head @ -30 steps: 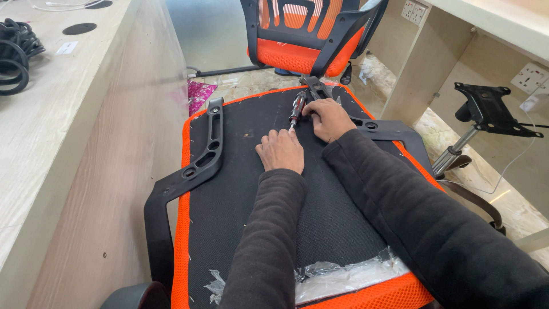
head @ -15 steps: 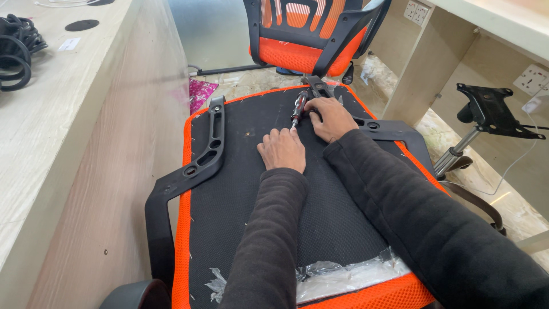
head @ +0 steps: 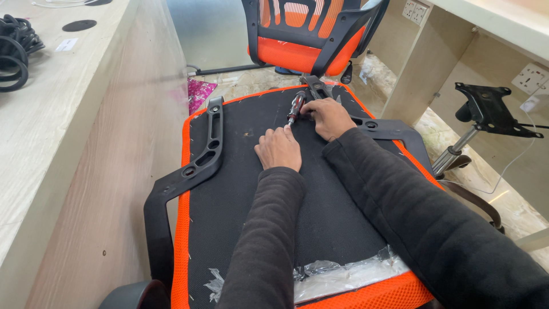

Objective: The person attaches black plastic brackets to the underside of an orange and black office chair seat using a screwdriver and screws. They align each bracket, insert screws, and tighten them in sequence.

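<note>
The fingers of the right hand grasp a red-handled screwdriver upright on the black upturned chair seat, left hand loosely curled just beside; its tip may slip off sideways.

The right hand gripped a red-handled screwdriver tilted over the upturned orange-edged chair seat. The left hand rested flat on the seat's black underside, fingertips near the screwdriver tip. A black armrest lay along the seat's left edge.
</note>
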